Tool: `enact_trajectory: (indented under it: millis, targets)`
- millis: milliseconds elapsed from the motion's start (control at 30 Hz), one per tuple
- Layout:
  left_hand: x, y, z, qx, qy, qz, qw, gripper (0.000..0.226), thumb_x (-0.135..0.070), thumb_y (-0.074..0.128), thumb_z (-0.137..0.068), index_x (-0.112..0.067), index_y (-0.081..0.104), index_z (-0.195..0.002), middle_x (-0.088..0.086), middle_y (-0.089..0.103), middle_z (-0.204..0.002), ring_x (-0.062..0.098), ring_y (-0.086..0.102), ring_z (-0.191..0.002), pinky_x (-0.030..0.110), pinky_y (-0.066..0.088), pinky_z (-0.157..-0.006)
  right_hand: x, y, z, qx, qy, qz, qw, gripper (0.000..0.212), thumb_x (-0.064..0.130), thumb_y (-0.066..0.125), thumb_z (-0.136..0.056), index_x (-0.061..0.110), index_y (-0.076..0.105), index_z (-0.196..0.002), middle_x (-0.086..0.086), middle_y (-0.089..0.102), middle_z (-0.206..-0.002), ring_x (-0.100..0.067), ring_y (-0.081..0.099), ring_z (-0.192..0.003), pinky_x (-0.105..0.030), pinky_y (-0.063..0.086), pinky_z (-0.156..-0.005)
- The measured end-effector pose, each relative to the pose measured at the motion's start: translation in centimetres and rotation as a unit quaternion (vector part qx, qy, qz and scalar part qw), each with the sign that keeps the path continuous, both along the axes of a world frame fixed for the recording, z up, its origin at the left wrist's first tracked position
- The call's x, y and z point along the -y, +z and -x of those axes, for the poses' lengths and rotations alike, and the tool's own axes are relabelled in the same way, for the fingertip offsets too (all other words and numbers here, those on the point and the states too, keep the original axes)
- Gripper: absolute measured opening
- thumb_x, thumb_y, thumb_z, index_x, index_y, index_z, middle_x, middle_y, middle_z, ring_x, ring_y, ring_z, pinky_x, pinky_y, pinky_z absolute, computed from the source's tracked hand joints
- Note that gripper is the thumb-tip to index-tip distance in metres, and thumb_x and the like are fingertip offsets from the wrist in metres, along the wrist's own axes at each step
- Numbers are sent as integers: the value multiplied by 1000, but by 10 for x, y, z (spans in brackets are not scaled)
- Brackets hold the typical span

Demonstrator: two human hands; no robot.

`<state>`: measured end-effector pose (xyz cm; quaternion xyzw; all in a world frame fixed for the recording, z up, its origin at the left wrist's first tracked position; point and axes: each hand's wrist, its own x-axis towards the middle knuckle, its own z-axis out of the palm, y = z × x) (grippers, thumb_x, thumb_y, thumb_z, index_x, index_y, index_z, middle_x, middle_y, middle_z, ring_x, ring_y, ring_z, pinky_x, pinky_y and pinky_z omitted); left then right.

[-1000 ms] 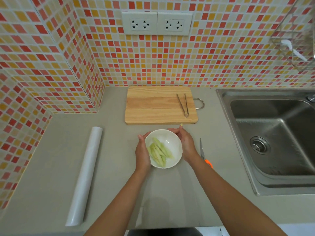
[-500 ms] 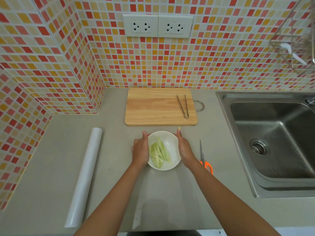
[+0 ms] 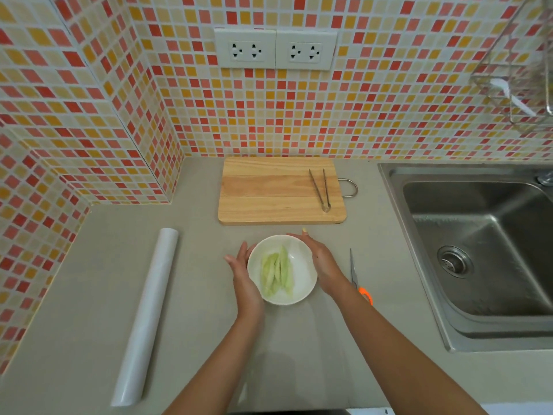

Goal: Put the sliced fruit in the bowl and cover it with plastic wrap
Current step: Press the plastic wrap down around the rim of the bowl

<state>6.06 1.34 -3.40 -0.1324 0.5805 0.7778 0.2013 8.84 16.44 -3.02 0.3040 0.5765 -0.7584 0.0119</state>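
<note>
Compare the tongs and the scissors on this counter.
The tongs are bare grey metal; the scissors have an orange handle. The tongs lie on the cutting board; the scissors lie on the counter beside the right hand, partly hidden by the forearm. Both lie flat, lengthwise away from the person, untouched.

The one head view looks steeply down and forward from above the tabletop (image 3: 89,295), near the bowl (image 3: 302,283) at centre, wall at 12 o'clock, sink (image 3: 398,187) at 3 o'clock.
</note>
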Motion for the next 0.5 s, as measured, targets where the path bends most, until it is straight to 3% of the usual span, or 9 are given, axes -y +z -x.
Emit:
enact_trajectory:
  millis: [133,267,333,433,500]
  targets:
    - [-1,1,19,8,-62,-15,998,81,-71,3,-89,-25,43,-143,-8,67,-120,20,58,-121,45,38,-111,2,-2,-6,21,-30,-13,999,50,47,40,-98,7,69,-104,-9,72,-97,-23,69,-92,-36,51,-82]
    - [-6,5,28,2,-109,-22,994,86,-76,5,-83,-25,48,-137,-5,68,-118,21,61,-117,44,42,-107,3,-5,-9,2,-80,-56,995,29,29,40,-101,14,61,-85,1,62,-80,-17,59,-78,-27,46,-69]
    - [-9,6,30,8,-115,-24,993,88,-78,7,-79,-25,49,-136,-4,68,-118,21,62,-116,42,45,-103,3,-8,-14,-18,-91,-38,995,27,23,40,-101,16,63,-89,5,64,-80,-15,61,-80,-22,48,-67]
    - [-12,4,35,22,-129,-27,991,82,-75,3,-85,-28,52,-131,-5,71,-114,19,65,-111,37,50,-93,5,-12,-19,-22,-102,-4,995,31,22,37,-101,18,68,-103,4,71,-93,-12,66,-87,-27,51,-74]
    - [-13,4,42,20,-146,-16,989,80,-71,4,-90,-24,54,-130,-3,72,-112,20,64,-112,39,49,-96,7,-11,-20,-20,-130,14,991,32,22,38,-100,22,69,-101,4,72,-93,-10,67,-85,-29,52,-74]
